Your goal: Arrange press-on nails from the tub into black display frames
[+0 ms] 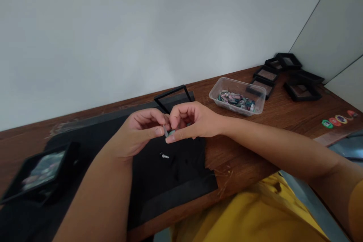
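Above the black mat point(181, 174), my two hands are close together with their fingertips meeting. My left hand point(143, 132) pinches a small flat greyish piece point(165, 131) between thumb and fingers. Between the thumb and fingers of my right hand point(193, 123) is a small green piece point(171, 133), mostly hidden by the thumb. Whether the two pieces are joined I cannot tell. A tiny whitish piece point(165, 156) lies on the mat below my hands. Just behind them is a thin black rectangular frame point(185, 90), partly covered by my fingers.
A clear plastic tub point(258, 109) holds many small pink, teal and dark pieces point(235, 99). Several black box frames point(303, 94) lie at the back right. At left, a black frame point(42, 174) has a shiny panel. Round stickers point(335, 121) mark the wooden table point(241, 162).
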The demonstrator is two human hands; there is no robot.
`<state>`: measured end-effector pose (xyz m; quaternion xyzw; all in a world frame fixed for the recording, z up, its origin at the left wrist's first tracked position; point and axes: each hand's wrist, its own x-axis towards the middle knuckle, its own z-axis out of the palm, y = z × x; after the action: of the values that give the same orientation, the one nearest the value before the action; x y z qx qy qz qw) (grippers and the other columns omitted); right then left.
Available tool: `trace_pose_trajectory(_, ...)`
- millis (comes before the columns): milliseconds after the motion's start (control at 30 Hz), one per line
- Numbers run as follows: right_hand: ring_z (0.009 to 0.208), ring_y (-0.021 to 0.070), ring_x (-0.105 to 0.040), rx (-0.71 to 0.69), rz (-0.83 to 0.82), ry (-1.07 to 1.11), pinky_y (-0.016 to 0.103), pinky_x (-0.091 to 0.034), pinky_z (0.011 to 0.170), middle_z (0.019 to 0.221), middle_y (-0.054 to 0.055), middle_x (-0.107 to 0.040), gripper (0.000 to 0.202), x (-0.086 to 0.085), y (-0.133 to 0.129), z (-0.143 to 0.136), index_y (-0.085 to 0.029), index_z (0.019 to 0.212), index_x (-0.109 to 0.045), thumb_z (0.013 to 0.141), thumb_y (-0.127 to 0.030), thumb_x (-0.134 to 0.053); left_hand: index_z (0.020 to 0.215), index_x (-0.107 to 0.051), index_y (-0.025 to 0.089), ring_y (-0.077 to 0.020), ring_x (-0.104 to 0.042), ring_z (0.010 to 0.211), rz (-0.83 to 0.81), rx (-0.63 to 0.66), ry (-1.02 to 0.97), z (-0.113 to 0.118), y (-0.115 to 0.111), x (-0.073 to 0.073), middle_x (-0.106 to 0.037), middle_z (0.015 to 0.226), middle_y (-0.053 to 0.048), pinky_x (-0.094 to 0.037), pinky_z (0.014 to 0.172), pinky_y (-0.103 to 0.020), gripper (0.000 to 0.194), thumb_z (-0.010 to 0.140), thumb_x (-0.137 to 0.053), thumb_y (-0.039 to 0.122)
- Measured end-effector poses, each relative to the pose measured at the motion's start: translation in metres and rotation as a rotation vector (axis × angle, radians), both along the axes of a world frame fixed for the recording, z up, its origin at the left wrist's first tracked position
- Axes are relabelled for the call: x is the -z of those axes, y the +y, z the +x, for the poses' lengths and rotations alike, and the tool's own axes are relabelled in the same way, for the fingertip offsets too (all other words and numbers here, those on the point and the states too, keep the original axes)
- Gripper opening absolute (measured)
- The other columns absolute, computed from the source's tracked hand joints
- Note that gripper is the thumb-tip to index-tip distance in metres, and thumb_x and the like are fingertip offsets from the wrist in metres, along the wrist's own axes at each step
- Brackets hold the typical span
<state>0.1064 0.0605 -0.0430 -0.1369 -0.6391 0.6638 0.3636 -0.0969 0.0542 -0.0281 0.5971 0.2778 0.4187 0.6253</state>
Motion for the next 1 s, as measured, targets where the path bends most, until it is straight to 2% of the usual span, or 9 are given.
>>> trace_pose_trajectory(233,0.054,0.0048,-0.052,-0.018,0.004,-0.014,0.017,-0.043,0.043,0.074,-0.006,-0.062,0.039,0.0009,-0.0016,-0.0005,-0.017,0.082,-0.06,0.071,-0.036,-0.092,0.076,-0.082,0.026,-0.0111,-0.074,0.06,0.01,0.029,0.007,-0.0007,0.0007,-0.0001,-0.08,0.07,0.001,-0.06,0.058,-0.017,0.02,0.069,-0.099,0.034)
trace_pose_trajectory(367,0.056,0.0045,-0.051,0.051,0.066,0.046,0.017,-0.04,0.047,0.073,-0.005,-0.063,0.039,-0.0023,0.0001,0.0014,-0.015,0.079,-0.062,0.07,-0.035,-0.094,0.074,-0.081,0.025,-0.0122,-0.072,0.062,0.03,-0.022,-0.009,-0.0019,0.0002,-0.0001,-0.077,0.067,0.001,-0.06,0.059,-0.021,0.02,0.069,-0.098,0.034)
trace_pose_trajectory(533,0.061,0.0071,-0.055,0.185,0.136,0.042,0.021,-0.045,0.055,0.078,-0.001,-0.066,0.044,-0.0058,0.0027,0.0046,-0.016,0.079,-0.061,0.072,-0.047,-0.092,0.07,-0.078,0.025,-0.0098,-0.067,0.063,0.058,-0.111,-0.067,-0.0005,-0.0006,-0.0023,-0.073,0.062,0.004,-0.057,0.062,-0.02,0.024,0.066,-0.1,0.034)
trace_pose_trajectory(600,0.065,0.0085,-0.058,0.291,0.249,0.019,0.021,-0.045,0.057,0.079,0.0,-0.068,0.039,-0.0049,0.0023,0.0056,-0.016,0.08,-0.063,0.08,-0.047,-0.087,0.069,-0.078,0.025,-0.009,-0.066,0.063,0.063,-0.125,-0.076,0.001,-0.0008,-0.0035,-0.073,0.062,0.004,-0.057,0.064,-0.02,0.025,0.066,-0.1,0.034)
trace_pose_trajectory(767,0.073,0.0087,-0.064,0.5,0.64,-0.086,0.021,-0.049,0.069,0.088,0.002,-0.074,0.013,-0.0003,0.0004,0.0077,-0.016,0.087,-0.069,0.095,-0.025,-0.07,0.072,-0.079,0.026,-0.0082,-0.064,0.06,0.068,-0.136,-0.068,0.0022,-0.0013,-0.004,-0.072,0.061,0.005,-0.056,0.066,-0.02,0.024,0.066,-0.1,0.034)
trace_pose_trajectory(867,0.078,0.0096,-0.067,0.55,0.787,-0.068,0.022,-0.052,0.074,0.091,0.003,-0.076,0.013,0.0016,0.0007,0.0081,-0.016,0.09,-0.071,0.099,-0.023,-0.065,0.073,-0.079,0.026,-0.0085,-0.063,0.059,0.065,-0.138,-0.063,0.0016,-0.0012,-0.0033,-0.072,0.062,0.004,-0.056,0.065,-0.021,0.023,0.066,-0.1,0.033)
trace_pose_trajectory(1000,0.08,0.01,-0.069,0.613,0.867,-0.053,0.021,-0.054,0.076,0.091,0.003,-0.076,0.017,0.0011,0.0003,0.0085,-0.016,0.092,-0.072,0.102,-0.028,-0.065,0.074,-0.079,0.025,-0.0082,-0.063,0.058,0.049,-0.128,-0.054,0.0014,-0.0009,-0.0028,-0.071,0.061,0.004,-0.056,0.064,-0.02,0.022,0.066,-0.099,0.033)
